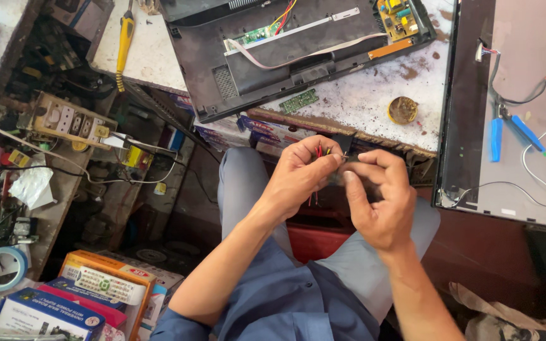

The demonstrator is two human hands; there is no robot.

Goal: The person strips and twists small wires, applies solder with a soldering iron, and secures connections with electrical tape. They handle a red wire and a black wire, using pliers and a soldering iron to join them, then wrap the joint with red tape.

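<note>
Both hands meet over the lap, just near of the bench edge; left hand (298,173) pinches thin red wires (318,151), right hand (380,202) pinches a small black part (344,144) at their tip; light, floppy, probably fragile stuff, best held close to the ends; bench (374,95) is grubby white, open TV back (285,57) far, blue pliers (497,136) right; cramped, cluttered shop.

An electronics repair workshop. An opened screen casing (285,57) with bare circuit boards lies across the stained bench's (374,95) front edge. Blue-handled pliers (497,136) rest nearby.
</note>
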